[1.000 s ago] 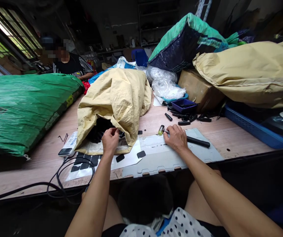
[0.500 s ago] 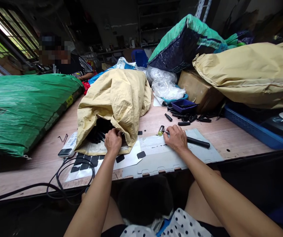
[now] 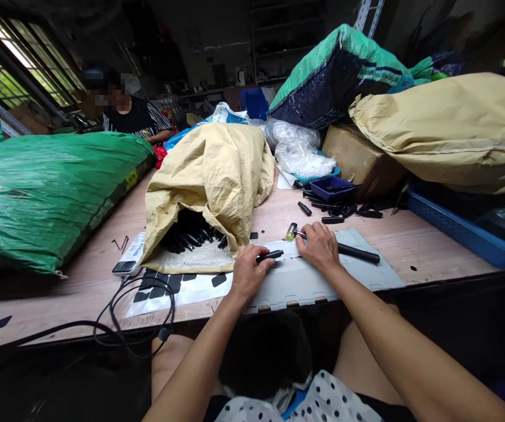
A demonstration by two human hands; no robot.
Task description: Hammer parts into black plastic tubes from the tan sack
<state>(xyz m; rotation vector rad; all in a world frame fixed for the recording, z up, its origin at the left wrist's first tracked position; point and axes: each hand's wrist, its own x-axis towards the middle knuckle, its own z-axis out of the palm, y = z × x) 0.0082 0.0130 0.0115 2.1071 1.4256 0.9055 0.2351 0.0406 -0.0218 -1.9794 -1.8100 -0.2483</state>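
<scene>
My left hand [image 3: 248,274] is closed on a short black tapered handle [image 3: 272,255], its free end pointing right over the grey sheet [image 3: 305,287]. My right hand [image 3: 319,246] curls over a small hammer [image 3: 358,253] lying on that sheet. The hammer's head has a yellow-green face and sits left of my fingers; the black grip sticks out to the right. To the left of both hands, a beige sack [image 3: 210,170] lies on its side with its mouth towards me. Several similar black pieces [image 3: 190,234] show inside it.
A white sheet with black stickers [image 3: 166,284], a white device [image 3: 128,261] and a looped cable [image 3: 142,281] lie at left. More black pieces [image 3: 344,210] surround a purple tray [image 3: 329,189]. A green sack [image 3: 54,193] and blue basket [image 3: 454,228] flank me. A person [image 3: 135,117] sits beyond.
My left hand has come out of the sack's mouth and moved right, now with a black handle in it. My right hand stays on the hammer. The view has shifted slightly.
</scene>
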